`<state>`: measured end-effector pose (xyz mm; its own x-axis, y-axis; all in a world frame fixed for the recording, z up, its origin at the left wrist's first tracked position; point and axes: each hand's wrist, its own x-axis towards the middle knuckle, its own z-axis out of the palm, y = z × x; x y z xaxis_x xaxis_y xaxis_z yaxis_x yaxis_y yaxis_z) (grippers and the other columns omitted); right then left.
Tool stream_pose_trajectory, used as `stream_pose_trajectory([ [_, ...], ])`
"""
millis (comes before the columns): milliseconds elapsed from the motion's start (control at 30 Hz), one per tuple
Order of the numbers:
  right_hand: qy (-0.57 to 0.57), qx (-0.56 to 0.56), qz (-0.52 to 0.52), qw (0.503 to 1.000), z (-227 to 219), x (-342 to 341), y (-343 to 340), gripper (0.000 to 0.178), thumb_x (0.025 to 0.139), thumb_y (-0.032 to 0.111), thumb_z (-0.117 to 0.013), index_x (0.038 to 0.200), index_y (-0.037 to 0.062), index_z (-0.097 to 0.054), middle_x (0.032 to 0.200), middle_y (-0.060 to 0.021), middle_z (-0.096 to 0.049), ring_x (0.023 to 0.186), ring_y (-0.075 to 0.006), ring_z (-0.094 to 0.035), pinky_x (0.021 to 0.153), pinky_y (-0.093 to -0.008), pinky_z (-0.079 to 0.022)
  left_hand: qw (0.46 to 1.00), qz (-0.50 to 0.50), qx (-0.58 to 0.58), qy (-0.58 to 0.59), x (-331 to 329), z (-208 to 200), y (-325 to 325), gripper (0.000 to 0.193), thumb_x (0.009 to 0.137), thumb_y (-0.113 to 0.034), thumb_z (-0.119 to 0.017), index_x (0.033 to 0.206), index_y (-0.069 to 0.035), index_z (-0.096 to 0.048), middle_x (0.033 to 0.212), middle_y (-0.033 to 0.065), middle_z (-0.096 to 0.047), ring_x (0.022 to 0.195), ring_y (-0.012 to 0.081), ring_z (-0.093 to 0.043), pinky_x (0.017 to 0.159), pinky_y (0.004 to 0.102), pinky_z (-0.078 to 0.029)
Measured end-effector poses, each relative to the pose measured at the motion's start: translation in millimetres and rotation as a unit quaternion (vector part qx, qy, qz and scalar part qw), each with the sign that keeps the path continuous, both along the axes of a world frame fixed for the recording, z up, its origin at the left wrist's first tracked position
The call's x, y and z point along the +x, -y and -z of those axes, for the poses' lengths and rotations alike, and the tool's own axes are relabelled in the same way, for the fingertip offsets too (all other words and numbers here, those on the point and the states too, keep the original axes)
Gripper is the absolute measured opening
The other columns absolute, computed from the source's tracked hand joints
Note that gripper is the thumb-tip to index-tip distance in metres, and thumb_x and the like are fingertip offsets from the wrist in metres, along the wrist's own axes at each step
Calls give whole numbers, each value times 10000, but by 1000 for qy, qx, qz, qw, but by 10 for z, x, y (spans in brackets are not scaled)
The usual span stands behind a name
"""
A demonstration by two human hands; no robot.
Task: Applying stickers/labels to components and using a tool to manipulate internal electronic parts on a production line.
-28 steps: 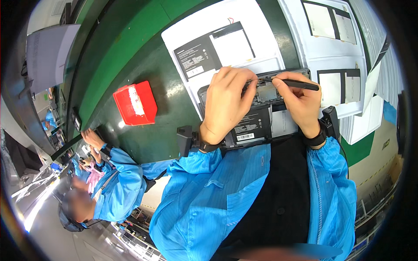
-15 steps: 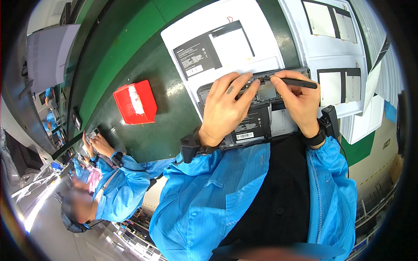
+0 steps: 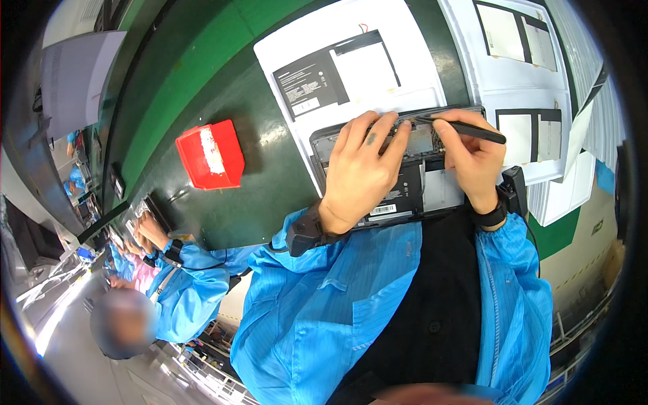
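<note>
At far left a co-worker's hands [image 3: 152, 233] work at the same green tabletop [image 3: 202, 88], with a red bin [image 3: 210, 154] nearby. The person's left hand [image 3: 364, 169] lies spread, fingers pressing flat on the opened dark device [image 3: 412, 182], whose long axis runs left to right just before the body. The right hand [image 3: 472, 158] pinches a black tool [image 3: 466, 128], its tip pointing left onto the device's upper edge, beside the left fingertips.

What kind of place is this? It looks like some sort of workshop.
Most likely an electronics assembly line. An opened dark device lies on a green bench, worked with a black pen-like tool held in the right hand. Beside it, a co-worker in a matching blue coat works too.
</note>
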<state>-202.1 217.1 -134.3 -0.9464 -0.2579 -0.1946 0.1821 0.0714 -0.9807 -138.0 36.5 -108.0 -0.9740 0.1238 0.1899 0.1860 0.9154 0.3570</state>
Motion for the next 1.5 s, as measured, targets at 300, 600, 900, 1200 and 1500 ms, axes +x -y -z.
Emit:
stream_pose_trajectory([
  [300,-36,15,-35,999,25,15,-13,146,880,17,-778,1024,-6,-760,812,-7,-719,604,-3,-550,487,-160,-379,998,10,39,-43,40,118,76,363,783,-74,-810,1138,-68,-737,1210,98,-678,1059,312,-644,878,409,-552],
  [600,-48,47,-85,994,-46,-29,30,155,869,33,-789,1022,9,-771,855,-31,-743,624,-17,-562,526,-180,-409,997,7,73,-37,32,143,96,312,779,-26,-792,1088,-31,-746,1207,125,-691,1074,324,-652,893,415,-556],
  [900,-76,43,-74,993,19,-9,32,148,879,44,-782,1019,-2,-765,847,-35,-739,618,-28,-593,520,-181,-432,996,9,81,-32,42,155,94,309,782,-23,-789,1088,-17,-742,1198,124,-695,1064,320,-660,894,410,-558],
  [1200,-17,-3,-39,999,-17,-7,-15,127,897,30,-766,1009,-30,-754,824,-38,-722,559,-30,-579,481,-174,-422,995,-64,55,-48,225,11,193,311,806,-51,-798,1111,-22,-744,1234,149,-683,1123,337,-665,930,421,-555],
  [1500,-58,-48,-81,994,-120,-102,-359,178,907,9,-748,1071,-21,-684,990,-68,-724,733,-57,-640,614,-195,-506,931,-331,151,-21,903,90,414,178,887,-130,-767,962,30,-749,1295,208,-680,1100,352,-700,942,402,-531],
])
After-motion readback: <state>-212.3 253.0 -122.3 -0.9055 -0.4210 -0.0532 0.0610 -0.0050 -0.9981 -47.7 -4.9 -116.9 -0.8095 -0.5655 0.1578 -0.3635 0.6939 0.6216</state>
